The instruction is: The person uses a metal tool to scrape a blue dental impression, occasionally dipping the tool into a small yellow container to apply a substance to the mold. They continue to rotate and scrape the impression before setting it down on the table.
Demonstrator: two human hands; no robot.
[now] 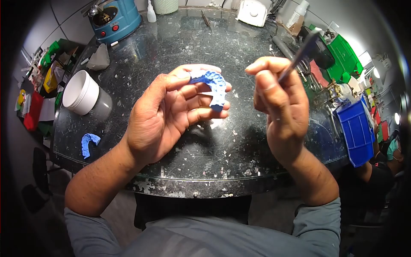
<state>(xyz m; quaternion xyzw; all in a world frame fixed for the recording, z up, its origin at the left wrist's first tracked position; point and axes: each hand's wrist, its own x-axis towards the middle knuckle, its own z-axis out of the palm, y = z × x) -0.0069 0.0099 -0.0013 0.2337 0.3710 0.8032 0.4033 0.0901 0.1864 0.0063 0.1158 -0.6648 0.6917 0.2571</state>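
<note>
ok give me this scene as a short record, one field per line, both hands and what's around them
left hand: left hand holds a blue dental arch model in its fingers
right hand: right hand grips a slim metal hand tool, blurred, exact type unclear; hand apart from the model
second model: another blue dental arch, lying at the left of the table
left side: white plastic tub
right side: blue plastic bin
surface: dark, scuffed table
</note>
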